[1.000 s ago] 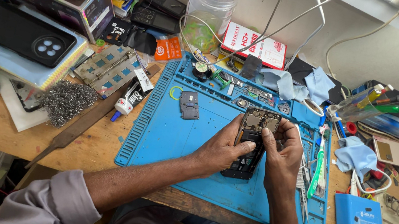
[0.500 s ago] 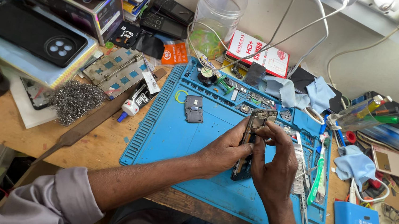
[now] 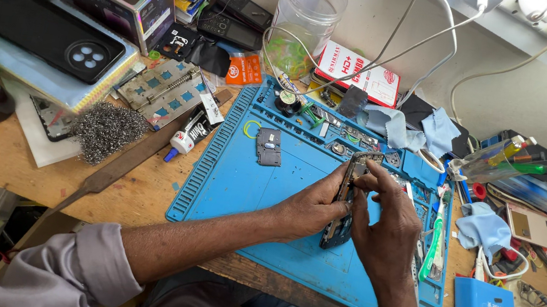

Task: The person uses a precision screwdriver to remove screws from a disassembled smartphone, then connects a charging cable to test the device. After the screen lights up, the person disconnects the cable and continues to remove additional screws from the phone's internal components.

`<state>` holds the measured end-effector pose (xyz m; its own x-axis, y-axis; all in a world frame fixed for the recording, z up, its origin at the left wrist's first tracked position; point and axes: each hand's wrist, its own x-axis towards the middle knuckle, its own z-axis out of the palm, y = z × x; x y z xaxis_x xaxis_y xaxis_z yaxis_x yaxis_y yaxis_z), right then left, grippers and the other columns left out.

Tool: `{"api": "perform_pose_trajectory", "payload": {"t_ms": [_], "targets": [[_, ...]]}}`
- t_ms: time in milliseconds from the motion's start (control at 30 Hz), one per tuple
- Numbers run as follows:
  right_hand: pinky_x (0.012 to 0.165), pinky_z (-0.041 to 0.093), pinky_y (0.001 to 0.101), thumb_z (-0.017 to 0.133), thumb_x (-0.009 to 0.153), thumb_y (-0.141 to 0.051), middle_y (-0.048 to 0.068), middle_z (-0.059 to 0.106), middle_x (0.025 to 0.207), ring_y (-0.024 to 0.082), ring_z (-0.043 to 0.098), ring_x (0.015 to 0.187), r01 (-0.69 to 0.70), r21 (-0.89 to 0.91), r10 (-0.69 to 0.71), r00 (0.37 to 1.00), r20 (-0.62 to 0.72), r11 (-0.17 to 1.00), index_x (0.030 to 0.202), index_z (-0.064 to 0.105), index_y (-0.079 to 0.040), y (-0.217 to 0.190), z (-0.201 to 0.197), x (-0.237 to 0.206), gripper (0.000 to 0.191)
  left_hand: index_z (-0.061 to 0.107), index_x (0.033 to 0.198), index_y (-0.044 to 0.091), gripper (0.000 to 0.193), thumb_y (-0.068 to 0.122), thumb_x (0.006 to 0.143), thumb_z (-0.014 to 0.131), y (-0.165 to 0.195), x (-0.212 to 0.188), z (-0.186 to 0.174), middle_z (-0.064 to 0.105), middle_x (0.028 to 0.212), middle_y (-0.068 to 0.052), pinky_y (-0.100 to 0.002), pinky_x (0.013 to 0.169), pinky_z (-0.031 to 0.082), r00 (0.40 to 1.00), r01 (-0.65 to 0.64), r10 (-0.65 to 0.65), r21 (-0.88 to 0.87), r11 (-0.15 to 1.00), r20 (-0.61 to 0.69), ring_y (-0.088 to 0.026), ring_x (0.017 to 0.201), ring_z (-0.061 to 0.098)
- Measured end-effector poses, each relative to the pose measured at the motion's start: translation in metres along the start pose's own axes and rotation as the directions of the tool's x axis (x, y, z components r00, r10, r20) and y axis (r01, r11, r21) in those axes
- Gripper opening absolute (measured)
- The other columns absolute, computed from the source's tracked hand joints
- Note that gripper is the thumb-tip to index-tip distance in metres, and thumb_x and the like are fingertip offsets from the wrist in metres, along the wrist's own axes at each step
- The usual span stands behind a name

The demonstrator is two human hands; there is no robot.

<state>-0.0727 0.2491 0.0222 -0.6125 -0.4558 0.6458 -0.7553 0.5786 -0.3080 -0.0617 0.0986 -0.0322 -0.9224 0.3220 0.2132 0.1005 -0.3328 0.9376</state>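
We hold the open phone (image 3: 345,201) on its edge over the blue mat (image 3: 247,179), left hand (image 3: 312,208) and right hand (image 3: 387,228) both closed tight around it.

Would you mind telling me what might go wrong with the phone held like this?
1. The opened phone stands on edge between the left hand and right hand; it might slip onto the mat.
2. Small loose parts lie along the mat's top; a sleeve could scatter them.
3. The glue tube lies close by and might foul the work.
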Motion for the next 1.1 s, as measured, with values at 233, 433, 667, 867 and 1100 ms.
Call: {"api": "perform_pose_trajectory", "payload": {"t_ms": [233, 433, 667, 867, 1100], "targets": [[0.081, 0.058, 0.0369, 0.078, 0.087, -0.002, 0.005, 0.076, 0.105, 0.02, 0.074, 0.093, -0.055, -0.043, 0.058, 0.994, 0.089, 0.998, 0.137, 0.06, -0.013, -0.007, -0.016, 0.013, 0.055, 0.006, 0.167, 0.011, 0.079, 0.001, 0.099, 0.044, 0.0, -0.001, -0.001, 0.047, 0.145, -0.014, -0.04, 0.115, 0.041, 0.999, -0.012, 0.01, 0.057, 0.998, 0.039, -0.02, 0.136, 0.046], [0.08, 0.059, 0.038, 0.073, 0.086, 0.002, 0.008, 0.071, 0.103, 0.021, 0.072, 0.094, -0.11, 0.053, 0.096, 0.972, 0.214, 0.992, 0.142, 0.057, -0.017, -0.002, -0.02, 0.022, 0.061, 0.01, 0.166, 0.005, 0.078, -0.002, 0.097, 0.046, -0.004, 0.0, -0.001, 0.045, 0.152, -0.016, -0.041, 0.119, 0.039, 0.995, -0.084, 0.083, 0.01, 0.996, 0.061, -0.023, 0.142, 0.045], [0.084, 0.057, 0.0428, 0.07, 0.088, 0.004, 0.009, 0.068, 0.102, 0.024, 0.069, 0.095, -0.035, 0.028, 0.027, 0.974, 0.225, 0.999, 0.143, 0.055, -0.016, 0.001, -0.018, 0.02, 0.061, 0.006, 0.165, 0.007, 0.08, -0.001, 0.096, 0.047, -0.007, 0.003, -0.003, 0.046, 0.146, -0.015, -0.041, 0.119, 0.04, 0.998, -0.046, 0.044, 0.026, 0.999, 0.051, -0.021, 0.14, 0.045], [0.078, 0.056, 0.0415, 0.067, 0.092, 0.006, 0.011, 0.066, 0.105, 0.023, 0.067, 0.091, -0.028, 0.04, 0.02, 0.98, 0.196, 0.999, 0.144, 0.054, -0.013, 0.005, -0.015, 0.01, 0.057, 0.006, 0.165, 0.008, 0.082, 0.0, 0.095, 0.048, -0.008, 0.004, -0.003, 0.05, 0.137, -0.015, -0.041, 0.113, 0.045, 0.999, 0.002, -0.002, 0.016, 1.0, 0.034, -0.021, 0.131, 0.051], [0.078, 0.057, 0.036, 0.071, 0.096, 0.0, 0.008, 0.069, 0.11, 0.019, 0.069, 0.09, -0.195, 0.076, 0.193, 0.981, 0.025, 0.978, 0.143, 0.054, -0.012, 0.01, -0.007, -0.007, 0.051, 0.012, 0.165, 0.006, 0.076, -0.002, 0.097, 0.046, -0.006, 0.004, -0.002, 0.051, 0.139, -0.011, -0.037, 0.113, 0.043, 0.999, -0.03, 0.032, -0.067, 0.997, 0.025, -0.015, 0.129, 0.05]]}}
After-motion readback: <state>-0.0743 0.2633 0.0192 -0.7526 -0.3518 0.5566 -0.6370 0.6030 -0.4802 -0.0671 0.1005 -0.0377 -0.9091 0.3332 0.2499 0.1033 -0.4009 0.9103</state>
